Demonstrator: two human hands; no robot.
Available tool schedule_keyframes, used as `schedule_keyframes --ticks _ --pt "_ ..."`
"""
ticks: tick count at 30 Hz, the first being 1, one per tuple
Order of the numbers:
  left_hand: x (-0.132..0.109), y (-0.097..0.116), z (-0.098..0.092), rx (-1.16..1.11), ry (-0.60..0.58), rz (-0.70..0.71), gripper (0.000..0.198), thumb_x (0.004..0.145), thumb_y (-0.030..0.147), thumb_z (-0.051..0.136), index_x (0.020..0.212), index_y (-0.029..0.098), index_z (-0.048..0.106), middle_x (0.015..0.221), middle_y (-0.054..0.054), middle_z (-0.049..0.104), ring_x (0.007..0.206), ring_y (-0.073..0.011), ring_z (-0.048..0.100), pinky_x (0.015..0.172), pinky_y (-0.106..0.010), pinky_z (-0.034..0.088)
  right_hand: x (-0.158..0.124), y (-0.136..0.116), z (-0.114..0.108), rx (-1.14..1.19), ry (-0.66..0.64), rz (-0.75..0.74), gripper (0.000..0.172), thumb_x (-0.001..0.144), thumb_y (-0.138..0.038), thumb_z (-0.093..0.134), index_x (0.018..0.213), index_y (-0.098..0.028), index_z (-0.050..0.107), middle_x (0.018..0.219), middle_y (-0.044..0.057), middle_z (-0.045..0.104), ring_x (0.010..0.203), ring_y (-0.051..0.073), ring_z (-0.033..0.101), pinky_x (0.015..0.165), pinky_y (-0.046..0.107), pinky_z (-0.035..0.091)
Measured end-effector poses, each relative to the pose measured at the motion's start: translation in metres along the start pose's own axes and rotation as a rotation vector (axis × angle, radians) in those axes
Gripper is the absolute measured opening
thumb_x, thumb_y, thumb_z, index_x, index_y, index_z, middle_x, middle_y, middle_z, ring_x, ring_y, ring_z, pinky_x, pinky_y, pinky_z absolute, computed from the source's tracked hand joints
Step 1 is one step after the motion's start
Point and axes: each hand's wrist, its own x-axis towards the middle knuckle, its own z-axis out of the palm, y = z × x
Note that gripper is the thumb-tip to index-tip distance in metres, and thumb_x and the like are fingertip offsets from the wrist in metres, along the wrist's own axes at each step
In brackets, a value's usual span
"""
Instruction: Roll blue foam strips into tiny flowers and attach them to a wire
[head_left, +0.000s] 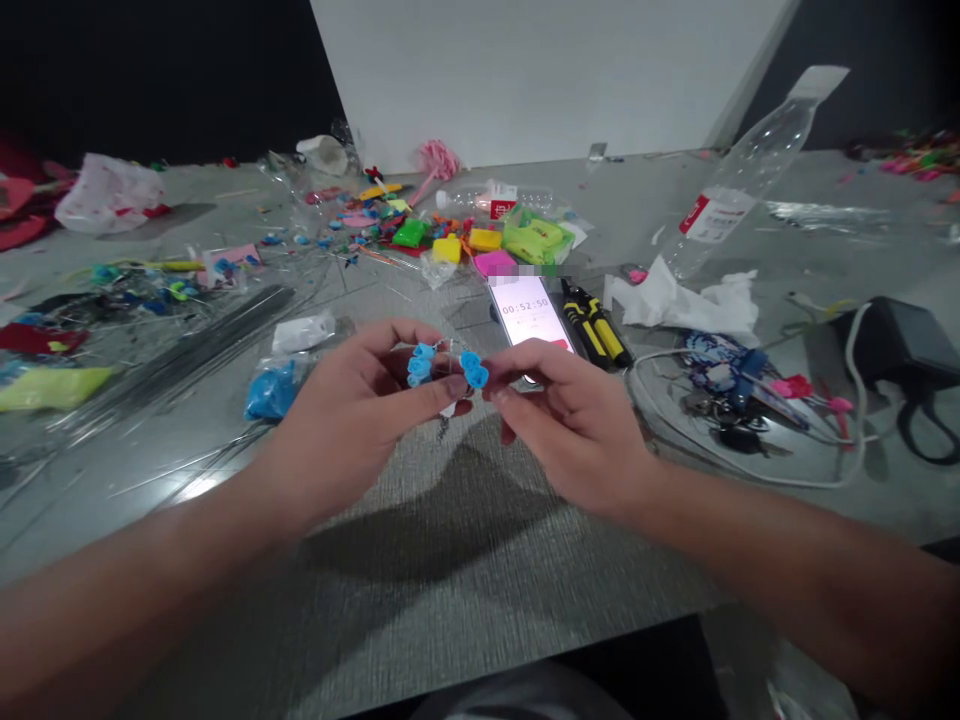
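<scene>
Small blue clay roses [418,366] on thin wire sit between the thumb and fingers of my left hand [345,405]. A second blue rose cluster [474,371] lies just right of my left thumb tip. Against its right edge, the thumb and fingertips of my right hand [574,425] are pinched together, seemingly on the same wired piece; the exact grip point is hidden. Both hands hover over the table's near half. Left of my left hand lies a bag of blue clay [271,390], with a white packet [303,332] behind it.
Beyond my hands lie a lit phone [534,312] and yellow-black pliers [596,325]. A clear bottle [742,180] stands tilted at right, near crumpled tissue [686,300], a white cable [645,420] and a black adapter [907,345]. Thin wires [187,350] spread leftward; clay packets [447,249] lie behind.
</scene>
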Motion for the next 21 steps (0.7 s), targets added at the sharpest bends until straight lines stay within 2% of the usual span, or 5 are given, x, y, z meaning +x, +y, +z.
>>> schedule_keyframes --ticks 4,7,12,16,21 --pt "-0.002 0.001 0.0 0.239 0.09 0.099 0.025 0.085 0.026 0.081 0.104 0.027 0.063 0.093 0.004 0.075 0.084 -0.014 0.067 0.076 -0.026 0.052 0.0 -0.001 -0.001 0.019 -0.023 0.031 0.019 0.096 -0.023 0.061 0.114 -0.02 0.067 0.104 0.007 0.068 0.082 0.016 0.064 0.062 0.029 0.058" --pt "-0.002 0.0 0.001 0.332 0.158 0.135 0.025 0.082 0.026 0.082 0.101 0.025 0.066 0.091 0.001 0.075 0.08 -0.0165 0.067 0.072 -0.028 0.051 -0.001 -0.003 -0.001 -0.119 0.011 -0.057 0.023 0.092 -0.024 0.067 0.115 -0.021 0.066 0.106 0.009 0.068 0.091 0.02 0.066 0.062 0.029 0.058" --pt "-0.002 -0.009 0.004 0.156 0.098 0.024 0.027 0.082 0.027 0.083 0.105 0.022 0.069 0.095 -0.002 0.074 0.089 -0.018 0.068 0.079 -0.028 0.053 0.001 -0.004 0.001 -0.413 0.131 -0.27 0.024 0.087 -0.029 0.077 0.107 -0.02 0.068 0.095 0.008 0.069 0.083 0.019 0.067 0.059 0.029 0.06" --pt "-0.005 -0.009 0.009 -0.015 0.076 -0.061 0.026 0.082 0.022 0.082 0.105 0.02 0.07 0.096 -0.002 0.072 0.089 -0.0153 0.067 0.08 -0.026 0.054 0.002 0.001 0.001 -0.495 0.168 -0.276 0.016 0.09 -0.03 0.073 0.102 -0.021 0.068 0.09 0.005 0.071 0.077 0.017 0.067 0.061 0.029 0.06" --pt "-0.007 -0.003 0.013 -0.063 0.103 -0.086 0.021 0.081 0.019 0.082 0.1 0.017 0.074 0.095 -0.004 0.074 0.086 -0.0146 0.066 0.076 -0.023 0.053 0.003 0.005 0.001 -0.484 0.212 -0.238 0.012 0.091 -0.031 0.072 0.098 -0.022 0.067 0.089 0.004 0.071 0.074 0.016 0.068 0.058 0.028 0.057"
